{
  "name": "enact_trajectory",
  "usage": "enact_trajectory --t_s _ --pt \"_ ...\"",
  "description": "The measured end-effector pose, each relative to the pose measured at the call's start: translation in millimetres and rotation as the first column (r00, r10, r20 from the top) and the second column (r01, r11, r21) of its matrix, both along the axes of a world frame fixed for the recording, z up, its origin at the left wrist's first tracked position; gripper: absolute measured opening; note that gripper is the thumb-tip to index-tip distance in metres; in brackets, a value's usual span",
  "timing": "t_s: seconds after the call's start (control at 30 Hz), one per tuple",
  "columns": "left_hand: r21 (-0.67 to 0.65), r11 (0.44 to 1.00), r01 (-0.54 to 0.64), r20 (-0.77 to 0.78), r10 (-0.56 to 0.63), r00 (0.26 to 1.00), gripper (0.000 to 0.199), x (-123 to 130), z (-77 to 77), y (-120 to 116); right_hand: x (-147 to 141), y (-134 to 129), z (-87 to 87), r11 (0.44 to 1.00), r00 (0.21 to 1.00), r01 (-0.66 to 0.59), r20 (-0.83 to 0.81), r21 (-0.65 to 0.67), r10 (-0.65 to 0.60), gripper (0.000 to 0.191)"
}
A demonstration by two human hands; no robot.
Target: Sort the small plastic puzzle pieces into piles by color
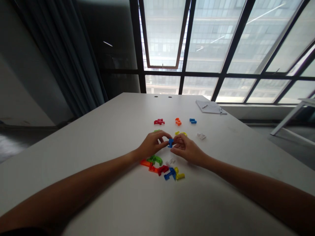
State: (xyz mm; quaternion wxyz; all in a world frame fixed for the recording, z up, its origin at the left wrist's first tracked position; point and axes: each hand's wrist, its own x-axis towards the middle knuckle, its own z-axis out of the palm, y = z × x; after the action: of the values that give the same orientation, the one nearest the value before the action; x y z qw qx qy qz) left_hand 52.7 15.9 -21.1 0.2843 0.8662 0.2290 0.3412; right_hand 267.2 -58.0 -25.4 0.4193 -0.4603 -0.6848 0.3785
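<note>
A small blue plastic puzzle piece [170, 143] stands between my left hand [152, 144] and my right hand [188, 150], and the fingertips of both hands press on it. Just below my hands lies a loose heap of pieces, including a green piece [155, 160], an orange piece [145, 163], a red piece [163, 169], a blue piece [169, 174] and a yellow piece [179, 176]. Further out, a red piece [159, 122], an orange piece [178, 122], a blue piece [193, 121], a yellow piece [180, 133] and a whitish piece [201, 136] lie apart.
All of this lies on a white table [103, 131]. A sheaf of papers [209, 107] with a pen [220, 111] sits near its far right edge. A white furniture frame [292, 114] stands off the table at right, below a large window.
</note>
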Motion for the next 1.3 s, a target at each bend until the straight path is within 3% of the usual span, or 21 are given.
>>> enact_trajectory --t_s 0.07,0.27,0.5,0.6,0.77,0.97,1.3 --pt "0.017 0.999 -0.03 0.034 0.029 0.999 0.023 1.6 -0.8 -3.4 -2.3 -0.6 -3.1 0.999 0.997 0.029 -0.07 0.022 -0.028 0.036" --pt "-0.059 0.998 -0.031 0.051 0.034 0.998 0.027 1.8 -2.3 -1.1 -2.7 -0.8 -5.2 0.984 0.99 0.13 -0.063 0.122 -0.123 0.024" --pt "-0.046 0.998 -0.037 0.079 0.04 0.996 0.023 0.9 -4.3 -3.6 -4.9 0.8 -8.0 0.998 0.981 0.051 -0.189 0.046 -0.041 0.03" --pt "-0.034 0.999 -0.034 0.097 0.037 0.995 0.024 0.9 -3.9 -5.1 -3.9 2.1 -8.4 0.993 0.979 0.083 -0.192 0.081 -0.066 0.031" --pt "-0.101 0.995 0.013 0.084 -0.004 0.996 0.031 0.9 -3.1 -4.7 -0.2 0.9 -9.8 0.953 0.983 0.174 -0.109 0.249 -0.151 0.036" --pt "-0.109 0.994 -0.008 0.114 0.02 0.993 0.034 1.4 -7.9 -1.9 2.8 -2.1 -9.3 0.857 0.974 0.145 0.082 0.495 -0.212 0.039" --pt "-0.113 0.994 -0.008 0.133 0.023 0.991 0.036 0.5 -8.5 -2.5 6.1 -2.4 -6.3 0.804 0.94 0.105 0.206 0.585 -0.272 0.028"
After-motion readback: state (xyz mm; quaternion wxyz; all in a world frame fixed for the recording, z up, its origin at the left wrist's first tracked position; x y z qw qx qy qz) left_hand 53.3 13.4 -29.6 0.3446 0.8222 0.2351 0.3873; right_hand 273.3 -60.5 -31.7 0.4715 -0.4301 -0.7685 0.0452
